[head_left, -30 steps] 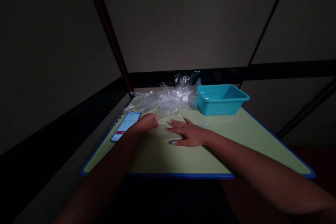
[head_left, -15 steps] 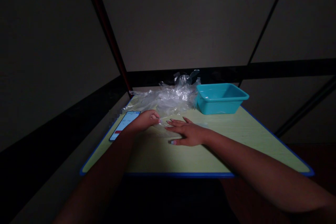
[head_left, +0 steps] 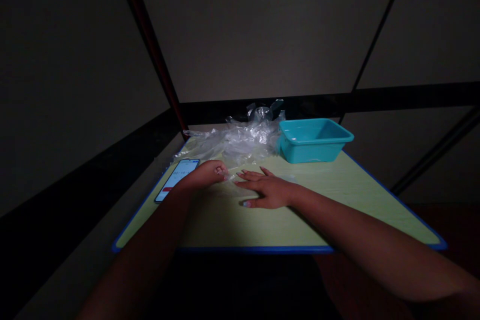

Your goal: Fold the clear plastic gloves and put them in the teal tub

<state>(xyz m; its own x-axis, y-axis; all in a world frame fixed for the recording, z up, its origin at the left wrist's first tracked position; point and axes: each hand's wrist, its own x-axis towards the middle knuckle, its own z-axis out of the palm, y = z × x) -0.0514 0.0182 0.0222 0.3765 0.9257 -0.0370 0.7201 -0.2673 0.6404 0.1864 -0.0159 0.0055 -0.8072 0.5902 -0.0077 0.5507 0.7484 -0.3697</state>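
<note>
A clear plastic bag lies flat on the table in front of me, so see-through that its outline is hard to follow. My left hand is curled closed at its left end, pinching the plastic by thumb and fingers. Palm down, my right hand rests on the bag with its fingers spread. Behind both hands is a crumpled heap of clear plastic bags at the table's far edge.
A turquoise plastic basin stands at the far right of the table, which has a blue edge. Left of my left hand lies a phone with its screen lit. Panelled walls rise behind and to the left.
The fingers of my left hand have curled tighter and turned slightly at the bag's end. My right hand stays spread in the same spot.
</note>
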